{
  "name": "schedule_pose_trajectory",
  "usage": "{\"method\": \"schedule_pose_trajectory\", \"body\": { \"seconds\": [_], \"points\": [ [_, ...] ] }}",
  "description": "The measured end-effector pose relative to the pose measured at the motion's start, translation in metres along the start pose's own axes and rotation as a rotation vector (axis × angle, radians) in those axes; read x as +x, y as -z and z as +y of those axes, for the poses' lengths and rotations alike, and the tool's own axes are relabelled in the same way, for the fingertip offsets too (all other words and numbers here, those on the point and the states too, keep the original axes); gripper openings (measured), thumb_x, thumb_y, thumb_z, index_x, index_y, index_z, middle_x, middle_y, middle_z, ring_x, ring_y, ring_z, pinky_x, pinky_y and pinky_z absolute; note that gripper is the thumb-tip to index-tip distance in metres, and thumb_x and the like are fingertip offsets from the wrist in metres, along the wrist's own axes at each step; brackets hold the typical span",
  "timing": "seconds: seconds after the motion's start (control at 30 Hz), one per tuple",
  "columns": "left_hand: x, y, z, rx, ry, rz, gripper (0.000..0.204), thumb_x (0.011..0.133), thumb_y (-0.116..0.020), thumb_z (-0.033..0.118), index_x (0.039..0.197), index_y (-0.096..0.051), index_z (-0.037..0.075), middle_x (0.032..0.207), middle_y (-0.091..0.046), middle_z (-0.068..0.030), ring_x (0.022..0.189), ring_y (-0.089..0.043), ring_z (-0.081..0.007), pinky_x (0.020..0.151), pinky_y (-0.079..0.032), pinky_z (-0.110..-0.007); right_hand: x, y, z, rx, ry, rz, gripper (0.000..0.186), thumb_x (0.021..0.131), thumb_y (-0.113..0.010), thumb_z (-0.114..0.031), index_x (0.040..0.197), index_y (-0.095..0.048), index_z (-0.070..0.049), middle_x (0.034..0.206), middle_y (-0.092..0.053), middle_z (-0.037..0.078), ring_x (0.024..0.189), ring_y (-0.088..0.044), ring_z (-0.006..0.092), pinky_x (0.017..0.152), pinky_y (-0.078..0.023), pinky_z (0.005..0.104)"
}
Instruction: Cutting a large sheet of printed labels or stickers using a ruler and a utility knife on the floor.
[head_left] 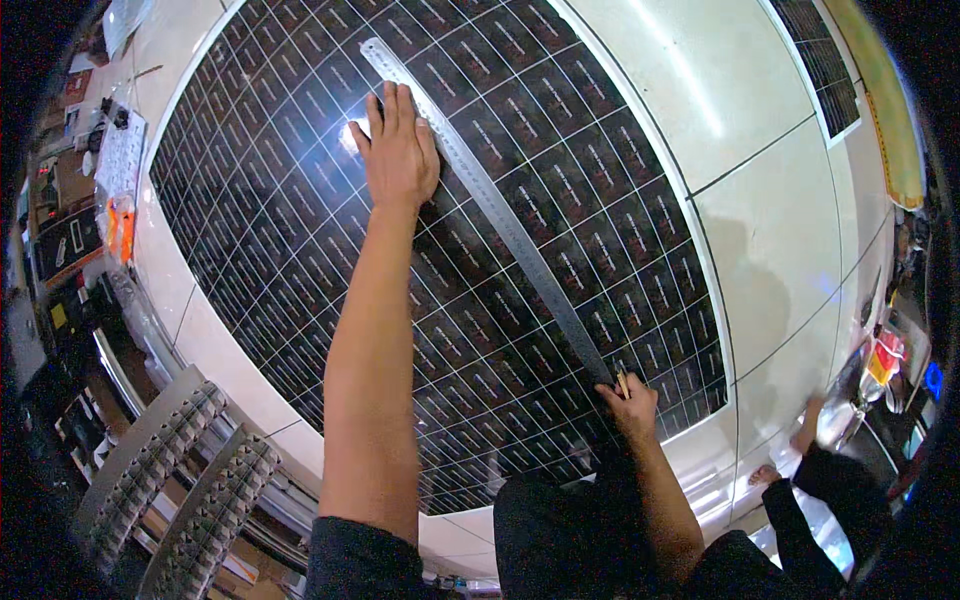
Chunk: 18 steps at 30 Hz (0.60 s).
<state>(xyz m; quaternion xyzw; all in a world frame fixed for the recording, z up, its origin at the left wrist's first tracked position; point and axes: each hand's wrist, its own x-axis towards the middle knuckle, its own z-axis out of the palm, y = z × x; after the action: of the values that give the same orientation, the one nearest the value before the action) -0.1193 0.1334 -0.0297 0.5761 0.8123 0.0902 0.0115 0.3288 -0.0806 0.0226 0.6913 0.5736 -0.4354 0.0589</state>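
Observation:
A large dark sheet with white grid lines and rows of small print lies on the pale tiled floor. Diagonally across it runs a long metal ruler. Toward the ruler's far end, my left hand presses down with fingers stretched out, its index side against the metal. At the near end, my right hand is closed around a thin yellowish tool; its exact kind is too small to make out. The tool's tip is beside the ruler's edge.
Another person's hand shows at the lower right, near clutter and clear plastic. Two grey strips with pyramid-shaped bumps stand lower left. Orange-handled items lie at the left. A second dark gridded sheet is at the upper right.

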Motion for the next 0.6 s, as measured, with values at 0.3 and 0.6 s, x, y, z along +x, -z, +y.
{"method": "schedule_pose_trajectory", "body": {
  "seconds": [0.3, 0.6],
  "points": [
    [0.0001, 0.0000, -0.0003, 0.046, 0.015, -0.028, 0.056, 0.104, -0.027, 0.035, 0.154, -0.028, 0.011, 0.161, -0.026, -0.0078, 0.148, -0.020, -0.0337, 0.119, -0.010, -0.058, 0.0003, -0.0017, -0.0035, 0.129, -0.077, -0.013, 0.044, 0.075, -0.087, -0.028, 0.070, -0.050, -0.004, 0.059, -0.056, 0.006, 0.052, -0.051, 0.0105, 0.051, -0.044, 0.0309],
    [0.0015, -0.0055, -0.0049, 0.070, -0.020, -0.003, 0.057, 0.104, -0.026, 0.039, 0.154, -0.029, 0.012, 0.161, -0.026, -0.0093, 0.147, -0.023, -0.0369, 0.117, -0.013, -0.060, -0.0009, 0.0042, -0.0075, 0.063, -0.115, -0.045, 0.047, 0.075, -0.084, -0.039, 0.074, -0.054, -0.002, 0.068, -0.064, 0.012, 0.058, -0.060, 0.0272, 0.059, -0.048, 0.0350]
  ]
}}
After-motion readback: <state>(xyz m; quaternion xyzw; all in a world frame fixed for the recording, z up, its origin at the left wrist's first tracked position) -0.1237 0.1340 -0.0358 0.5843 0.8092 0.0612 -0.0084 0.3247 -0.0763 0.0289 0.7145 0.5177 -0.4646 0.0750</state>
